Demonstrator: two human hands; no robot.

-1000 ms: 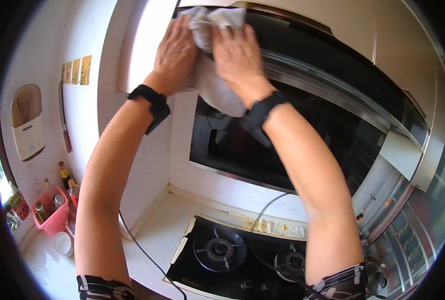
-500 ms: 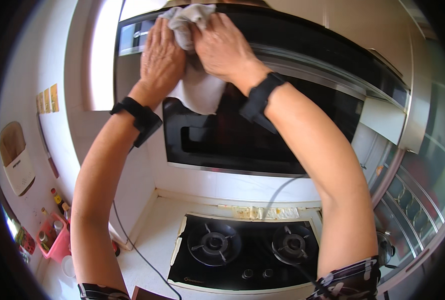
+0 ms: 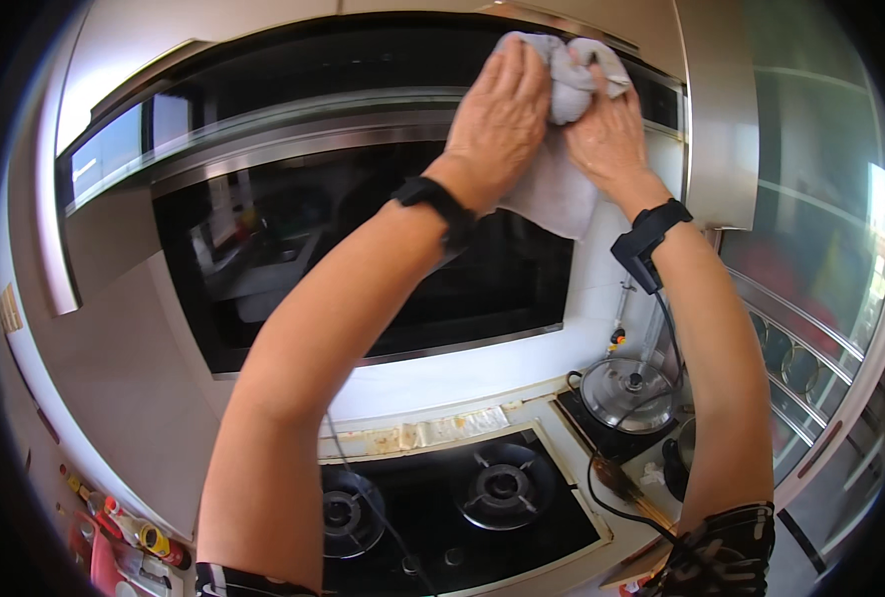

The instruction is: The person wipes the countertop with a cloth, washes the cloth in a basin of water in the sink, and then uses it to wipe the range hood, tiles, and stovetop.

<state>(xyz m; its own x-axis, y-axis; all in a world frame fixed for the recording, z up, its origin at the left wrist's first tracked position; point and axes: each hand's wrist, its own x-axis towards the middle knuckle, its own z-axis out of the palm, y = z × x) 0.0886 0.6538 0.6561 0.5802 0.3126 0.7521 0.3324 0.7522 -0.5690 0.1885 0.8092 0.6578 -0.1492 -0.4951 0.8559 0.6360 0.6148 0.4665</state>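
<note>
A light grey cloth (image 3: 552, 194) is bunched against the black upper band of a range hood (image 3: 363, 65), towards its right end, and its loose lower part hangs down. My left hand (image 3: 502, 119) lies over the cloth's left side, fingers pointing up. From the other side my right hand (image 3: 609, 139) grips the cloth, part of it showing between the fingers. The palms are hidden. Below them slopes the hood's dark glass panel (image 3: 363, 249), which reflects the room. Each wrist wears a black strap.
Beneath the hood is a black two-burner gas stove (image 3: 422, 532). At its right stand a lidded pot (image 3: 626, 393) and a brush (image 3: 616, 480). Black cables (image 3: 616, 512) run past my arms. Bottles (image 3: 154, 540) stand at lower left; a glass door (image 3: 820, 199) is on the right.
Both hands have slid the cloth rightward along the hood's upper band to near its right end. The view has turned right as well, bringing the lidded pot into sight.
</note>
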